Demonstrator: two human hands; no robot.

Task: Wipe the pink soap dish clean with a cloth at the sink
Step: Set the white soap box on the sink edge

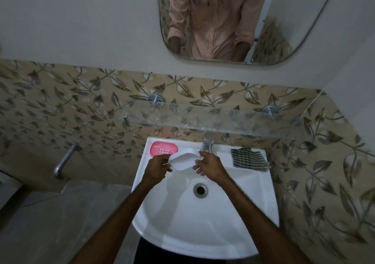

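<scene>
The pink soap dish tray [163, 148], slotted in the middle, lies on the back left ledge of the white sink [239, 213]. Over the basin I hold a white oval soap dish part [183, 159] between both hands. My left hand [157, 167] grips its left end. At its right end, my right hand [209, 165] pinches the rim. A green-and-white striped cloth [248, 159] lies folded on the sink's back right ledge, untouched.
A steel tap [207, 145] stands at the back centre of the sink, just behind my right hand. A glass shelf [213, 119] runs above it on two metal mounts. A wall tap [65, 160] sticks out at the left. The drain [200, 189] sits mid-basin.
</scene>
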